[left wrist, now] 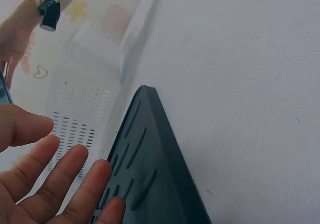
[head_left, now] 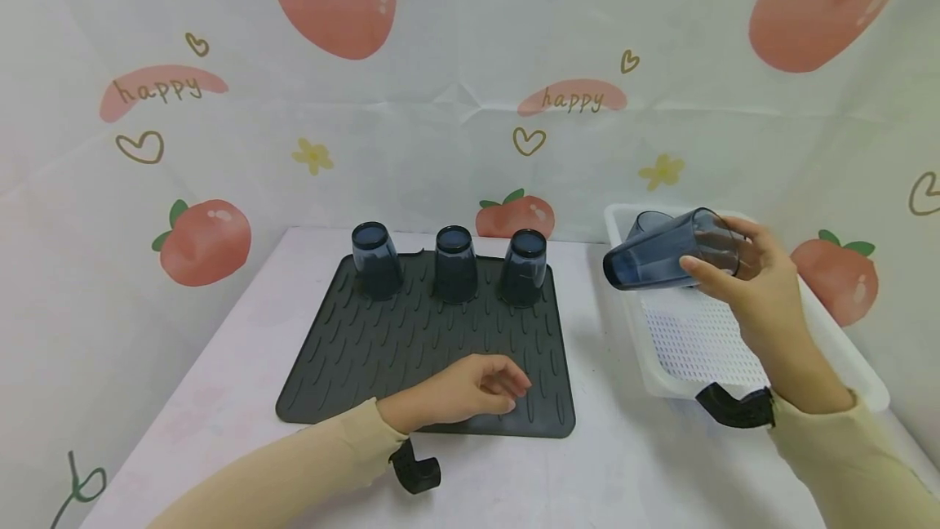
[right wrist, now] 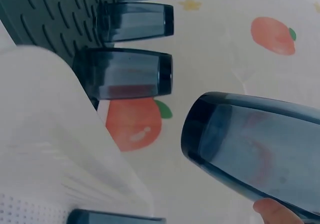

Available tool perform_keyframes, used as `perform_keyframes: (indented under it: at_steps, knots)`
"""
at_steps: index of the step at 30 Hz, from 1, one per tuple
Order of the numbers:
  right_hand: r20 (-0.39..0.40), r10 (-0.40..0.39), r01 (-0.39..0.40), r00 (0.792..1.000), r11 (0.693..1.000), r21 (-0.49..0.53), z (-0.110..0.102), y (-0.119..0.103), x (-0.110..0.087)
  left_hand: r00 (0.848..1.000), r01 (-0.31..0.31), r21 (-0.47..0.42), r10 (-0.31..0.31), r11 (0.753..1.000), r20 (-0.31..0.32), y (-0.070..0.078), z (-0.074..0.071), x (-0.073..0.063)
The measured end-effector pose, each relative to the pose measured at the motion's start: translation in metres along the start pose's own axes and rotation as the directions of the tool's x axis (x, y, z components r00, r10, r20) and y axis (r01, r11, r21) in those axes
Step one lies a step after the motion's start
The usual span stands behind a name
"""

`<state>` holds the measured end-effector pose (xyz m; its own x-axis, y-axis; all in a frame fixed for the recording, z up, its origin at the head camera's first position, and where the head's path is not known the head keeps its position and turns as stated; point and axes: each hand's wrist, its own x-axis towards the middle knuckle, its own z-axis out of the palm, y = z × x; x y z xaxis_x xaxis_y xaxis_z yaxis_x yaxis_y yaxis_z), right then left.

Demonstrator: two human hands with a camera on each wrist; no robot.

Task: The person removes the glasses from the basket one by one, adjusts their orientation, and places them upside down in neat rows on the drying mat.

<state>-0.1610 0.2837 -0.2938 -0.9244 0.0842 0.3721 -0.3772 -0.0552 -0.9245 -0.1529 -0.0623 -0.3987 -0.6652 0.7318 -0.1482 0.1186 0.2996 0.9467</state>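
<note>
My right hand (head_left: 771,296) grips a blue tumbler (head_left: 657,255) near its rim, over a white plastic basket (head_left: 646,341). The tumbler lies almost on its side in the air, its thick base towards the left. Behind it another blue tumbler (head_left: 649,221) shows in the basket, partly hidden. Three more tumblers stand upside down in a row along the back of a dark drying mat (head_left: 433,349): a left one (head_left: 377,260), a middle one (head_left: 455,264) and a right one (head_left: 524,268). Loosely bent and holding nothing, my left hand (head_left: 466,386) hovers over the mat's front part.
The basket, with a perforated bottom (head_left: 701,341), stands right of the mat on a white table (head_left: 609,464). A printed cloth (head_left: 441,39) with fruit and hearts hangs behind the table. Dark wrist mounts (head_left: 416,468) sit at both sleeves.
</note>
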Motion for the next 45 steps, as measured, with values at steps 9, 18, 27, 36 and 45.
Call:
perform_keyframes:
  at_steps: [9,18,27,36,45]
  knots:
    - [0.038,-0.004,0.002,0.999,0.999,0.038,0.013,0.004,-0.005,1.0,-0.004,0.018,0.004,1.0,-0.005,-0.006,-0.001,0.002]
    - [0.086,-0.007,0.012,0.996,0.998,-0.054,0.024,0.009,-0.015,1.0,-0.008,0.029,0.009,1.0,-0.009,-0.006,-0.002,0.0]
    - [0.152,-0.017,0.026,0.988,0.998,-0.059,0.039,0.014,-0.028,1.0,0.002,0.014,-0.002,1.0,-0.02,0.001,-0.001,-0.003]
    - [0.176,-0.024,0.035,0.984,0.998,-0.061,0.052,0.017,-0.038,1.0,-0.005,0.031,0.006,1.0,-0.021,-0.005,-0.001,-0.002]
    - [0.203,-0.048,0.055,0.978,0.998,-0.03,0.059,0.021,-0.045,0.999,-0.003,0.024,0.004,1.0,-0.036,-0.001,-0.006,-0.002]
